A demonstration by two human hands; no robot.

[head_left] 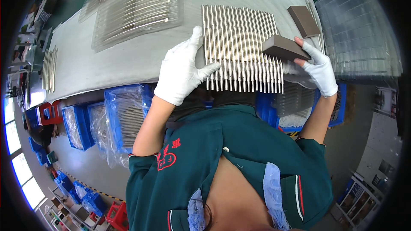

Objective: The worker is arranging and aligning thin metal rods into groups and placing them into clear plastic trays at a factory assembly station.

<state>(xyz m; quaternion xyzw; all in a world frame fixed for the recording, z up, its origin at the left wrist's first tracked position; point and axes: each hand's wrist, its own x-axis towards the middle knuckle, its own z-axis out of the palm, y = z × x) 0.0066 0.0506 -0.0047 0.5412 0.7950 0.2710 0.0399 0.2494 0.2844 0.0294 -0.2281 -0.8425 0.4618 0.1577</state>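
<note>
Left hand [182,70] presses flat, fingers spread, steadying the metal rods [239,45]; at 3 o'clock, right hand [319,68] grips a brown sanding block [283,48].

clear plastic bags [112,122] line the blue bins [75,126] below the left hand [182,70]; clear ribbed blister trays [137,10] lie above it.

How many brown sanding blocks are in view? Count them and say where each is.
2. One sanding block is in the right hand, resting on the row of metal rods. The second block lies on the table beyond it. Others may be hidden.
</note>
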